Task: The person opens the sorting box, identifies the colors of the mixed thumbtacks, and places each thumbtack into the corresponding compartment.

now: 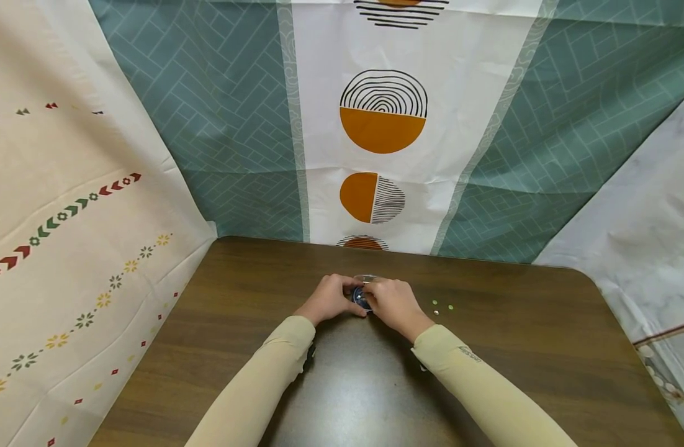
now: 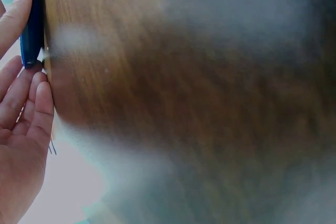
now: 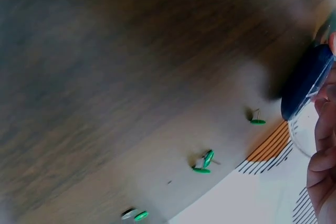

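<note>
A small round dark blue case (image 1: 361,298) with a shiny top lies between the two hands at the middle of the table. My left hand (image 1: 332,299) holds its left side, with the thumb over the blue edge (image 2: 32,30) and the fingers curled below. From the right, my right hand (image 1: 396,303) grips the same case with bent fingers at its top; in the right wrist view the fingers partly hide the blue body (image 3: 306,82). Just behind the case shows the rim of a clear round container (image 1: 369,277), partly covered by the hands.
Several green thumbtacks (image 3: 201,170) lie loose on the brown wooden table (image 1: 521,335), right of the right hand. A pale tack (image 1: 436,312) lies among them. Patterned cloth (image 1: 247,124) hangs behind the table, with more cloth at both sides.
</note>
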The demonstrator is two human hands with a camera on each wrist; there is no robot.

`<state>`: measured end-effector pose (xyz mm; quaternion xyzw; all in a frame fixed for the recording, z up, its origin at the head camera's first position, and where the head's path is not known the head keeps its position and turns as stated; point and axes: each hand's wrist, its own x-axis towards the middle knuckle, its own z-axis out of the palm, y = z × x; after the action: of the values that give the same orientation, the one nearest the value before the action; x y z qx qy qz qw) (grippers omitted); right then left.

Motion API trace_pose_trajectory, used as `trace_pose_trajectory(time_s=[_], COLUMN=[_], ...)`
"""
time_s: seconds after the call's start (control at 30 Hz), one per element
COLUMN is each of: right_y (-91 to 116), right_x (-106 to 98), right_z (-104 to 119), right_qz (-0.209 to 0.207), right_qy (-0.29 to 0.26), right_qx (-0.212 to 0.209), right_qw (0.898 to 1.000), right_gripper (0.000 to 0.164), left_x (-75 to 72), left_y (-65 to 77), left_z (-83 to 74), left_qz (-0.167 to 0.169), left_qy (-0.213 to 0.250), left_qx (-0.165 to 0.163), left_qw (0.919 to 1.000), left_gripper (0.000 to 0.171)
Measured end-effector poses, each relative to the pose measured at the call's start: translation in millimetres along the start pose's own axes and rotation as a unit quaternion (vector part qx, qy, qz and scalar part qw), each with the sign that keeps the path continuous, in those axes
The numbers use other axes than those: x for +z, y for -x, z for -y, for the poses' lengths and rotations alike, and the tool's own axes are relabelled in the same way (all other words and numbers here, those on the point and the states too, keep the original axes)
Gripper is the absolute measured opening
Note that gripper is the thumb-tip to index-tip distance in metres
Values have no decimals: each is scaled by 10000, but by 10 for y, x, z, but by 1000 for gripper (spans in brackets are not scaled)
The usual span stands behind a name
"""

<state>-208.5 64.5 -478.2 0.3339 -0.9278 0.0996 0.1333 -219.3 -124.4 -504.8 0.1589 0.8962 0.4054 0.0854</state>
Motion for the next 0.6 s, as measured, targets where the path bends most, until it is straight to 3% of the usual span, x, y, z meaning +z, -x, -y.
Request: trace_pose_trajectory(time_s=[0.37, 0.6], right_y=[134, 269], right_x=[-220, -497], right_z=[-182, -453], right_qz=[-533, -814], right_qy=[-119, -243], right_qx=[-55, 329], right_qw=[9985, 9958], right_gripper=[10, 12], left_x=[-9, 4], left_y=[-1, -10], left_z=[-7, 4], left_qz=[-22, -68], left_qy=[-93, -103], left_qx=[-92, -78], left_qw=[9999, 9999], left_gripper=[67, 67])
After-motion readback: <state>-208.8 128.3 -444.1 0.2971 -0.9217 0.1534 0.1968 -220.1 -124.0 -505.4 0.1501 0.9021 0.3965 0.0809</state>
